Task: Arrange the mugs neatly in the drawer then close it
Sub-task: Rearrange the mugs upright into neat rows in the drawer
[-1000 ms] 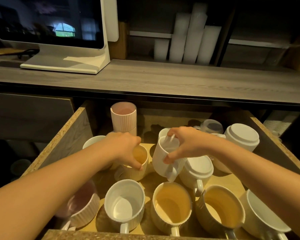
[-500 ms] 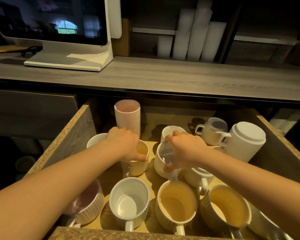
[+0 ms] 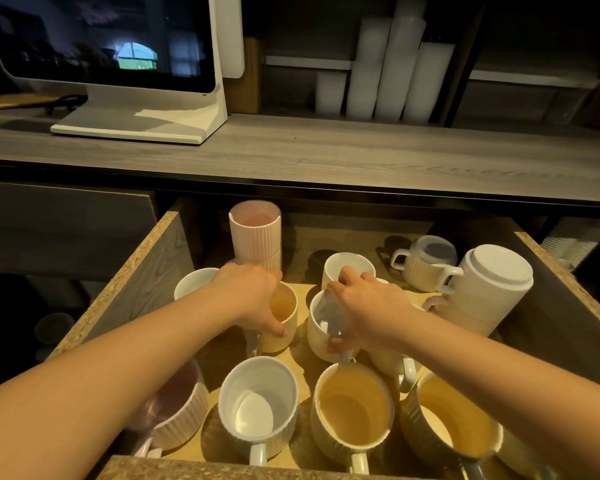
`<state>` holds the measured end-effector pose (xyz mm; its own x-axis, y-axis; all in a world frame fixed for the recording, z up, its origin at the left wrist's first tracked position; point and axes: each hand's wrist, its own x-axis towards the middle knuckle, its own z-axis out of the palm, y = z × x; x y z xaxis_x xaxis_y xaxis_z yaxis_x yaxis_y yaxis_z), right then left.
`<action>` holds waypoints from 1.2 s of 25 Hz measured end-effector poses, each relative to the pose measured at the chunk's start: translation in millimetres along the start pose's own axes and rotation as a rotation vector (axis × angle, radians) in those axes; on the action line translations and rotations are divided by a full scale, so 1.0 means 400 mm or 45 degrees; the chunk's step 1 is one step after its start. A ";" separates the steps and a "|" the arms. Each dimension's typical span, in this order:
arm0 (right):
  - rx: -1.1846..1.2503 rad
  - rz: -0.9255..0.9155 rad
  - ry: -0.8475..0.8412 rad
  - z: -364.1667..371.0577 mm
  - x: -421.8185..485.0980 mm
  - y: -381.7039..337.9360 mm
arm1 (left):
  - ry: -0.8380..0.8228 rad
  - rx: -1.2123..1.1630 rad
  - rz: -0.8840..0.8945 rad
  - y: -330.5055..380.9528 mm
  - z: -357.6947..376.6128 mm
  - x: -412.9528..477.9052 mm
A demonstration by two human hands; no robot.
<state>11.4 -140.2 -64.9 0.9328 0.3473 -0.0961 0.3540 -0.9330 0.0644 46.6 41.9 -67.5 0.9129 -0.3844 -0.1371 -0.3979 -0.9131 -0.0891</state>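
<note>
An open wooden drawer (image 3: 142,268) holds several ribbed mugs. My left hand (image 3: 253,299) grips the rim of a cream mug (image 3: 286,320) standing upright in the middle row. My right hand (image 3: 364,313) grips the rim of a white mug (image 3: 317,329) beside it, which also stands upright on the drawer floor. The front row has a pink mug (image 3: 184,417), a white mug (image 3: 258,410) and two cream mugs (image 3: 354,410) (image 3: 454,417), handles toward me. A stack of pink mugs (image 3: 255,233) stands at the back.
At the back right stand an upside-down white mug stack (image 3: 489,285) and a small ribbed mug (image 3: 420,261). The grey counter (image 3: 326,154) overhangs the drawer's rear, carrying a monitor (image 3: 118,46) and white cup stacks (image 3: 385,64). The drawer's front edge (image 3: 222,471) is nearest me.
The white mug in my right hand went from tilted and raised to upright on the drawer floor. My left hand kept its hold on the cream mug. The view shifted slightly.
</note>
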 end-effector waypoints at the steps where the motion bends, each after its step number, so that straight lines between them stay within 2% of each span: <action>1: 0.009 -0.007 0.001 0.001 -0.002 0.003 | 0.000 -0.003 -0.008 0.000 -0.002 -0.001; 9: 0.101 -0.008 -0.019 -0.004 -0.003 0.014 | -0.085 0.026 -0.019 0.005 -0.023 -0.019; 12: 0.131 -0.020 -0.097 -0.021 -0.004 0.020 | -0.119 0.027 -0.025 0.008 -0.026 -0.024; 16: 0.268 0.063 -0.100 -0.088 0.003 0.088 | -0.007 0.011 -0.001 0.026 -0.033 -0.022; 20: 0.091 0.126 -0.208 -0.103 -0.026 0.143 | 0.160 -0.253 0.142 0.086 -0.051 -0.020; 24: 0.083 0.199 -0.416 -0.065 -0.070 0.154 | 0.142 -0.366 0.339 0.144 -0.037 -0.026; 27: 0.017 0.109 -0.455 -0.039 -0.076 0.142 | 0.101 -0.339 0.347 0.160 -0.029 -0.021; 30: 0.001 0.096 -0.398 -0.024 -0.074 0.139 | 0.115 -0.321 0.303 0.169 -0.028 -0.011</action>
<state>4.1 -201.5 -49.0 0.8905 0.2319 -0.3914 0.2849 -0.9550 0.0824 16.8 -19.6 -61.9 0.8063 -0.5904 -0.0363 -0.5754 -0.7972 0.1827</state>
